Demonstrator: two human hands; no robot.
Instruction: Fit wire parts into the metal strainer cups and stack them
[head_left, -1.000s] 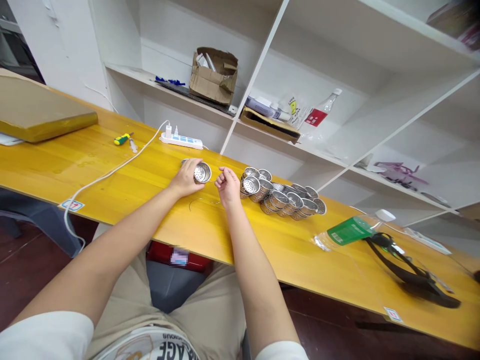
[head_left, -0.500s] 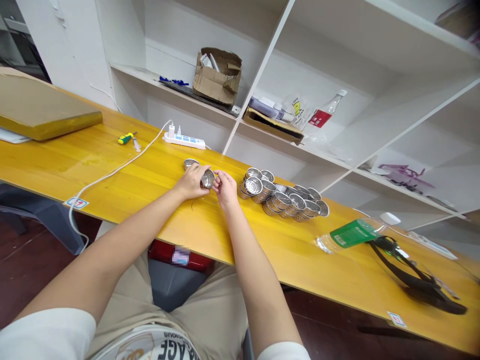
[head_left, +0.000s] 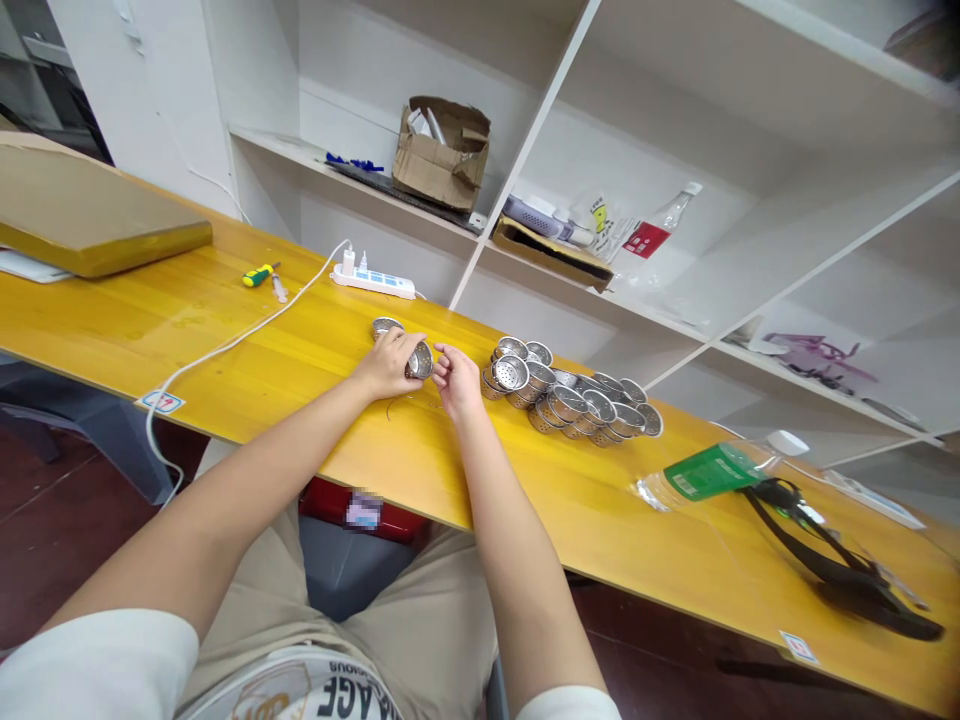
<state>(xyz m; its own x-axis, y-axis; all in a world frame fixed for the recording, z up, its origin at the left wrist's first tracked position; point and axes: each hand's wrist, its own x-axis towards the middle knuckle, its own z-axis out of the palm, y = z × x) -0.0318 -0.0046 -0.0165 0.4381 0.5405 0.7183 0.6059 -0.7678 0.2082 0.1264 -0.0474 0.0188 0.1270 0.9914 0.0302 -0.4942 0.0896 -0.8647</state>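
My left hand (head_left: 387,366) is wrapped round a small perforated metal strainer cup (head_left: 421,361), its open mouth tilted toward my right hand. Fingers curled in a pinch, my right hand (head_left: 459,382) is just right of the cup's rim, with a slight gap between them. Whatever sits between those fingertips is too small to make out. Behind my left hand another strainer cup (head_left: 385,326) stands on the table, partly hidden. Several more strainer cups (head_left: 568,402), some stacked, are grouped to the right of my right hand.
The yellow wooden table (head_left: 300,350) carries a power strip (head_left: 373,282), a white cable, a screwdriver (head_left: 259,275) and a flat cardboard box (head_left: 97,215). Rightward lie a green-labelled bottle (head_left: 712,470) and a black strap (head_left: 832,565). White shelves rise behind.
My right hand has drawn slightly away from the cup's rim. My left hand keeps its hold on the cup. The whole view has shifted a little.
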